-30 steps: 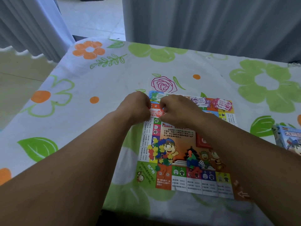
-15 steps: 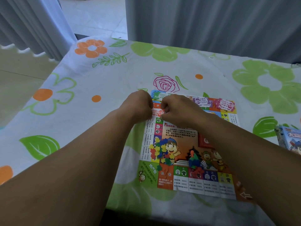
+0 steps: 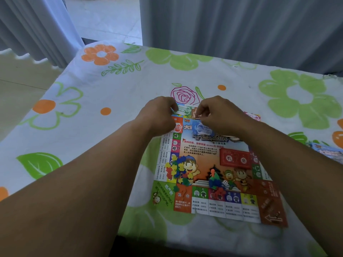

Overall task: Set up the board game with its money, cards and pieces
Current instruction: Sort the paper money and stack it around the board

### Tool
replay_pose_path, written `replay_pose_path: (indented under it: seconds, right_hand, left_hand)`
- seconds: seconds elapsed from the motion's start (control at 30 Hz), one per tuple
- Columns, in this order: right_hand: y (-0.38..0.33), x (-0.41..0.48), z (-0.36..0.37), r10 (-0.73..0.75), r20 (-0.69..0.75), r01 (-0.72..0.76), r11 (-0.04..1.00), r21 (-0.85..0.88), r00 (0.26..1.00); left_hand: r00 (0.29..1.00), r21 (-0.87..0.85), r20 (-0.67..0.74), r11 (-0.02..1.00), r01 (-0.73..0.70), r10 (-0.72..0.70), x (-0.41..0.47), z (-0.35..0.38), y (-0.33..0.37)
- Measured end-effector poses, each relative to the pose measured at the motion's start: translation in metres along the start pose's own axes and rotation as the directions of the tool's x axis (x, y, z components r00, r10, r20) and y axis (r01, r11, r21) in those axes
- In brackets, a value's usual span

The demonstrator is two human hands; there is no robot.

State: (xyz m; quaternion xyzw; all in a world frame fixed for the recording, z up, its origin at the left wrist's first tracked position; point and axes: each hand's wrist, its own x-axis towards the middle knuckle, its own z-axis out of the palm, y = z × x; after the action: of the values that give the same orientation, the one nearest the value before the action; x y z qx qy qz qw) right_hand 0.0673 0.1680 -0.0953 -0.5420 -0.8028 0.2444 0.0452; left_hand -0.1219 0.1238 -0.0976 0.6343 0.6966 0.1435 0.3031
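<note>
Sorting paper money at the far edge of the game board (image 3: 202, 151). The left hand (image 3: 159, 114) has its fingers curled, with thumb and fingertips nipping one end of a green note (image 3: 183, 109). The right hand (image 3: 220, 115) is curled the same way and pinches a small orange note (image 3: 195, 114) in the gap between the two hands, touching the green one. A blue note (image 3: 201, 127) lies loose just wrist-side of the right fingers, and a pink note (image 3: 252, 115) lies just outside that hand. I cannot tell whether either pinch holds one sheet or several.

Risks, as judged:
- The notes look thin and overlap, so lifting one could drag or flip its neighbour.
- The coloured pieces (image 3: 178, 171) sit close beside the left forearm, and a second cluster with the die (image 3: 225, 182) sits between the forearms. Drawing either wrist back low could sweep them off their spots.
- The board looks like a creased sheet on the soft tablecloth (image 3: 111, 89). A sideways tug at the far edge could slide it and scatter everything on it.
</note>
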Motion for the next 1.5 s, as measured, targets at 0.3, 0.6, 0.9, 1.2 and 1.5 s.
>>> replay_pose_path:
  seconds: [0.3, 0.6, 0.9, 1.2, 1.5]
  right_hand:
    - [0.026, -0.023, -0.012, 0.032, 0.083, -0.014, 0.978, -0.207, 0.996]
    - [0.026, -0.024, -0.004, -0.044, 0.094, 0.07, 0.954, -0.293, 0.995]
    - [0.03, -0.024, 0.0, -0.043, 0.119, 0.071, 0.968, -0.241, 0.992]
    - [0.026, -0.025, 0.001, -0.051, 0.117, 0.081, 0.96, -0.268, 0.992]
    - [0.021, -0.029, 0.001, -0.019, 0.11, 0.054, 0.944, -0.325, 0.994]
  left_hand:
    - [0.985, 0.144, 0.093, 0.977, -0.158, 0.146, 0.005, 0.029, 0.033]
    - [0.989, 0.309, 0.073, 0.94, -0.142, 0.126, 0.015, 0.044, 0.037]
    - [0.99, 0.29, 0.114, 0.95, -0.117, 0.087, 0.015, 0.041, 0.039]
    - [0.987, 0.311, 0.136, 0.943, -0.121, 0.082, 0.012, 0.04, 0.044]
    - [0.992, 0.334, 0.083, 0.935, -0.116, 0.093, 0.013, 0.041, 0.044]
